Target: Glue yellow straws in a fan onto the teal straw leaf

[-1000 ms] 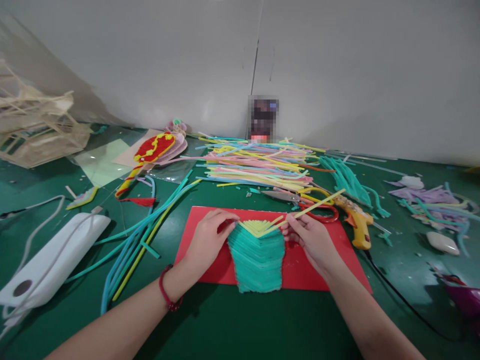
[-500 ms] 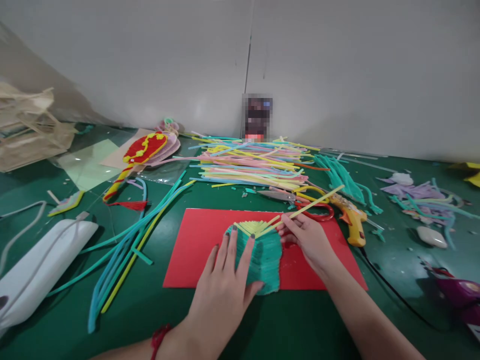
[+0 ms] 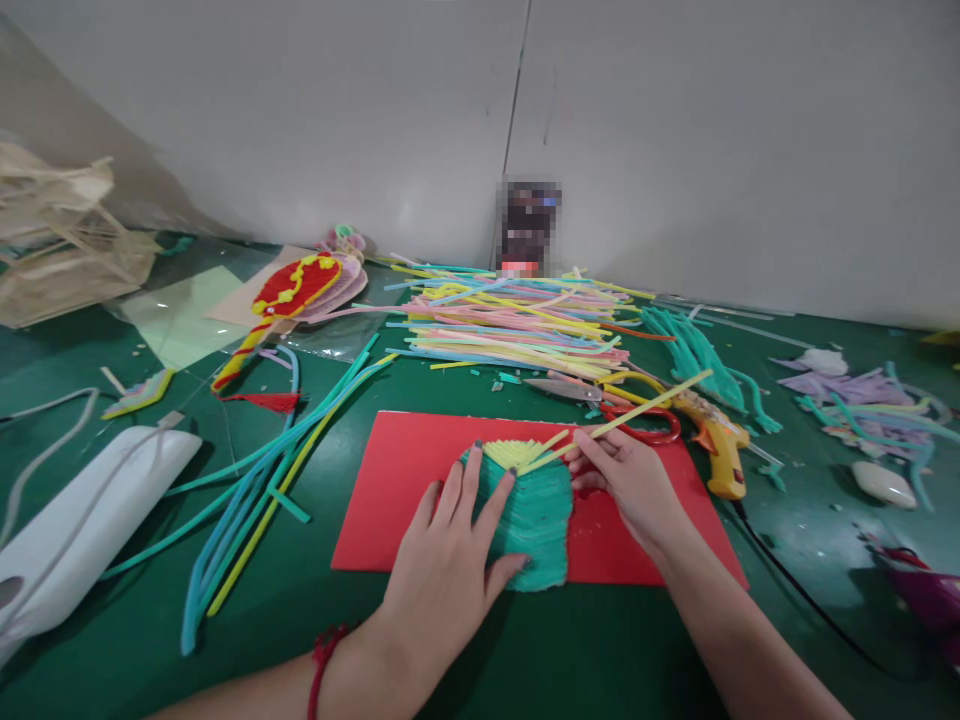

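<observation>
Well, yellow strip (image 3: 654,404) pinched in right hand (image 3: 628,482) could skew if left hand (image 3: 444,555) (spread over green piece (image 3: 541,525)) slips.

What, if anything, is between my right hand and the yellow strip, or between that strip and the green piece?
Nothing visible: the right hand pinches the yellow strip, which slants down to the yellow rows on the green piece. Beside its lower end is a fingertip of the left hand.
</observation>
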Demonstrator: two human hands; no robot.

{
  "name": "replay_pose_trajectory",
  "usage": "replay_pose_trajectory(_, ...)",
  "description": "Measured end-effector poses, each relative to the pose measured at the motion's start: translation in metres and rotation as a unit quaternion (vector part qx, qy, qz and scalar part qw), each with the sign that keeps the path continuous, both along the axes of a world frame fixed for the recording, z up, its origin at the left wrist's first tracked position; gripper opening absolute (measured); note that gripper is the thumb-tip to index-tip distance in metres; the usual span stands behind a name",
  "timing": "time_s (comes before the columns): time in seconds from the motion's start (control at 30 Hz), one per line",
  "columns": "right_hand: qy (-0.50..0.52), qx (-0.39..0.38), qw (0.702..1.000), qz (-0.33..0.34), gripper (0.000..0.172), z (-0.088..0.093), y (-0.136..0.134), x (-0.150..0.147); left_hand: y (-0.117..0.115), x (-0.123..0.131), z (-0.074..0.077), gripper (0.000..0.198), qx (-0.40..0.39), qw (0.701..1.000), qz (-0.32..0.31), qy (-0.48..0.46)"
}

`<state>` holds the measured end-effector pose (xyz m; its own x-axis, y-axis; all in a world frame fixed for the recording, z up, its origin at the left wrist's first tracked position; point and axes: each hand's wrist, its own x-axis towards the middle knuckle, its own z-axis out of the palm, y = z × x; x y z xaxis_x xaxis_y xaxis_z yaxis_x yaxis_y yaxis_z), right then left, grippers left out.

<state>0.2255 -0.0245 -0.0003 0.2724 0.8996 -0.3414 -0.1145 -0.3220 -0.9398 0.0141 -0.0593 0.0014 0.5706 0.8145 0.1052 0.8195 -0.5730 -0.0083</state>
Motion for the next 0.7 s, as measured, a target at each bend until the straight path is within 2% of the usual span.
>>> replay_pose_trajectory(0.37,-0.014,-0.008,1.000,0.010,0.040,0.0027,0.0016,0.0021,0.0022,0.0009,0.0023,0.062,-0.001,1.000,-0.003,0.002)
replay_pose_trajectory(0.7,-0.013,-0.020,0.998,0.052,0.040,-0.0001,0.0016,0.0096,0.0017,0.0003,-0.0015,0.065,0.001,1.000,0.003,0.005)
